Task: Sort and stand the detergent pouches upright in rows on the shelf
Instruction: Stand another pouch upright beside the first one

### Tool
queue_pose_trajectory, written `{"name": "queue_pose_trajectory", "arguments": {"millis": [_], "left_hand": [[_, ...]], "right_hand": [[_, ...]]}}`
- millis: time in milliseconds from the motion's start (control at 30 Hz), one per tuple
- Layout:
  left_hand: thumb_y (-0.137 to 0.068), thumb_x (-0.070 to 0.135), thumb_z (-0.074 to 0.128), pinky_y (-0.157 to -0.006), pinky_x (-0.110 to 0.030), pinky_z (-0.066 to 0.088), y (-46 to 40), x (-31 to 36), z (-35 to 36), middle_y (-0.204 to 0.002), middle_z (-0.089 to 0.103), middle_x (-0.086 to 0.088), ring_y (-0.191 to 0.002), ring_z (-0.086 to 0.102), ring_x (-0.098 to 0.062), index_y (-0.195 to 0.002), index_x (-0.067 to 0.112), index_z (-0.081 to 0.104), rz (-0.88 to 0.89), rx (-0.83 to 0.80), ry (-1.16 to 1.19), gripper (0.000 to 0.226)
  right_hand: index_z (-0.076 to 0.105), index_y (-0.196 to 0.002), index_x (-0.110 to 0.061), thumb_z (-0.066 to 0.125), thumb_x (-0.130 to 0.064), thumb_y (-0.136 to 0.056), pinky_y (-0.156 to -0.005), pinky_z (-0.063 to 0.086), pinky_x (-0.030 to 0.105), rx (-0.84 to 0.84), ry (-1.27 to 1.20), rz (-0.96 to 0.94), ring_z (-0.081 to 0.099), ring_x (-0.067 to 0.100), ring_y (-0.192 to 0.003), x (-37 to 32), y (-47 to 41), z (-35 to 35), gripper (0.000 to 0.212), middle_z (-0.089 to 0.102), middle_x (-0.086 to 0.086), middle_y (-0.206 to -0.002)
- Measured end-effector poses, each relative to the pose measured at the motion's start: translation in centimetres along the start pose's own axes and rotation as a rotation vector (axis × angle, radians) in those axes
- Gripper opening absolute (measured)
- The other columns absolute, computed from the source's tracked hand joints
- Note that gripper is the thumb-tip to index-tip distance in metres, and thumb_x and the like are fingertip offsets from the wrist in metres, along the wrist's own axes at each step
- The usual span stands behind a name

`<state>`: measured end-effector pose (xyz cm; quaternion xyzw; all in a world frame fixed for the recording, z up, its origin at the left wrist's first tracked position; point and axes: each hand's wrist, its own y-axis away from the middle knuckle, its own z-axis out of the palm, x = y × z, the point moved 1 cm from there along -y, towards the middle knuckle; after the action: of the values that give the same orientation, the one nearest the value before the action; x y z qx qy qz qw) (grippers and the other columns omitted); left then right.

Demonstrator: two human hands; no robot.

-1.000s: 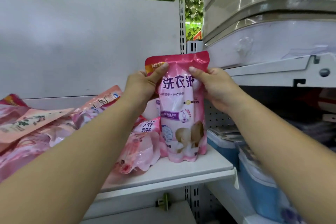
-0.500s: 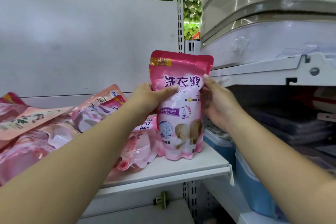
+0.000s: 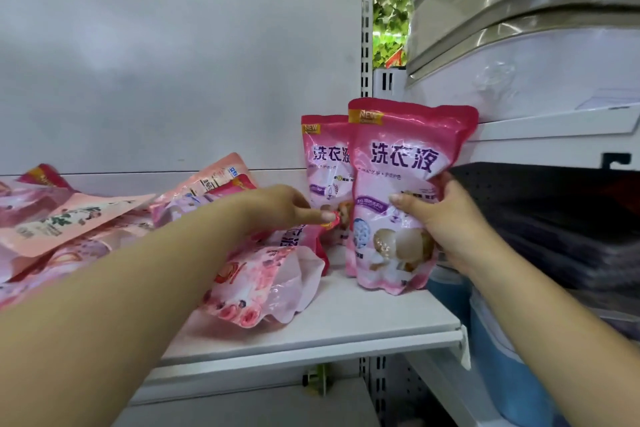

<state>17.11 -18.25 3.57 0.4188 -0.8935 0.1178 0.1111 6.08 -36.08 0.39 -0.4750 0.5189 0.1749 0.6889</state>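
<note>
Your right hand grips the front pink plastic detergent pouch, which stands upright at the right end of the white metal shelf — a second upright pink pouch is just behind it. Your left hand pinches the red corner of a lying pink pouch atop the heap.

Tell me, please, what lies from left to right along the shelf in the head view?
Flat peach pouch → left hand → rear upright pouch → front upright pouch → right hand → blue tub.
</note>
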Motion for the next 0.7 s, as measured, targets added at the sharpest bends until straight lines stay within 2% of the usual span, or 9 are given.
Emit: {"name": "queue_pose_trajectory", "arguments": {"millis": [67, 133, 233, 367, 433, 500, 567, 633, 700], "left_hand": [[-0.078, 0.073, 0.038, -0.088, -0.029, 0.035, -0.9, 0.7, 0.9, -0.124, 0.056, -0.005, -0.108, 0.051, -0.023, -0.123, 0.011, 0.054, -0.11, -0.054, -0.131, 0.078], [-0.084, 0.068, 0.035, -0.084, -0.028, 0.032, -1.8, 1.2, 2.1, -0.126, 0.053, -0.011, -0.111, 0.049, -0.026, -0.123, 0.005, 0.051, -0.154, -0.064, -0.188, 0.076], [-0.09, 0.06, 0.036, -0.091, -0.029, 0.035, -2.9, 1.0, 3.4, -0.129, 0.053, -0.014, -0.117, 0.048, -0.028, -0.125, 0.005, 0.05, -0.153, -0.079, -0.275, 0.067], [-0.095, 0.042, 0.042, -0.089, -0.03, 0.04, -3.3, 0.3, 3.4, -0.121, 0.06, -0.013, -0.111, 0.054, -0.027, -0.12, 0.006, 0.058, -0.135, 0.008, -0.343, 0.047], [-0.096, 0.036, 0.043, -0.084, -0.03, 0.042, -3.0, 0.0, 3.2, -0.114, 0.064, -0.014, -0.1, 0.058, -0.025, -0.114, 0.006, 0.064, -0.099, 0.086, -0.306, 0.04], [-0.095, 0.028, 0.047, -0.073, -0.027, 0.039, -2.6, -0.7, 2.7, -0.108, 0.066, -0.015, -0.088, 0.056, -0.025, -0.109, 0.007, 0.067, -0.068, 0.204, -0.205, 0.032], [-0.094, 0.02, 0.051, -0.067, -0.023, 0.036, -2.3, -1.8, 1.7, -0.101, 0.068, -0.014, -0.083, 0.057, -0.024, -0.109, 0.009, 0.068, -0.053, 0.349, -0.013, 0.026], [-0.091, 0.015, 0.056, -0.067, -0.023, 0.039, -2.0, -2.9, 0.9, -0.08, 0.068, -0.011, -0.07, 0.056, -0.02, -0.105, 0.005, 0.069, -0.073, 0.536, 0.328, 0.022], [-0.089, 0.009, 0.059, -0.065, -0.023, 0.044, -1.7, -3.4, 0.1, -0.053, 0.061, 0.002, -0.056, 0.052, -0.013, -0.094, 0.002, 0.07, -0.082, 0.702, 0.756, 0.015]], "right_hand": [[0.048, -0.125, -0.017, 0.071, -0.012, -0.076, -0.088, 0.046, 0.031, -0.015, 0.012, -0.029, 0.058, 0.016, -0.102, -0.1, -0.1, 0.4, 0.054, 0.061, -0.004, -0.112], [0.048, -0.123, -0.018, 0.07, -0.011, -0.077, -0.087, 0.046, 0.032, -0.009, -0.01, -0.028, 0.059, 0.016, -0.1, 0.1, -0.2, 0.4, 0.052, 0.061, -0.005, -0.108], [0.05, -0.113, -0.024, 0.072, -0.014, -0.075, -0.095, 0.046, 0.04, 0.03, -0.027, -0.01, 0.06, 0.02, -0.104, 0.8, -0.4, 0.0, 0.045, 0.063, -0.003, -0.11], [0.05, -0.113, -0.023, 0.073, -0.016, -0.073, -0.096, 0.046, 0.046, 0.031, -0.042, 0.006, 0.061, 0.023, -0.104, 1.2, -0.6, 0.0, 0.046, 0.064, 0.001, -0.111], [0.049, -0.116, -0.02, 0.073, -0.017, -0.073, -0.095, 0.047, 0.046, 0.037, -0.036, 0.019, 0.061, 0.023, -0.102, 1.3, -0.9, 0.1, 0.049, 0.064, 0.002, -0.11], [0.049, -0.118, -0.017, 0.074, -0.019, -0.073, -0.094, 0.048, 0.046, 0.052, -0.037, 0.027, 0.062, 0.023, -0.1, 1.4, -1.0, 0.1, 0.051, 0.064, 0.003, -0.109], [0.048, -0.116, -0.017, 0.074, -0.02, -0.073, -0.093, 0.048, 0.047, 0.051, -0.04, 0.029, 0.062, 0.024, -0.1, 1.5, -1.1, 0.0, 0.051, 0.064, 0.003, -0.109], [0.048, -0.116, -0.017, 0.073, -0.019, -0.073, -0.092, 0.049, 0.045, 0.044, -0.043, 0.03, 0.062, 0.023, -0.099, 1.5, -1.2, 0.1, 0.049, 0.064, 0.003, -0.109], [0.049, -0.117, -0.015, 0.073, -0.018, -0.073, -0.091, 0.05, 0.044, 0.044, -0.051, 0.027, 0.063, 0.023, -0.098, 1.6, -1.3, 0.2, 0.051, 0.064, 0.004, -0.108]]}}
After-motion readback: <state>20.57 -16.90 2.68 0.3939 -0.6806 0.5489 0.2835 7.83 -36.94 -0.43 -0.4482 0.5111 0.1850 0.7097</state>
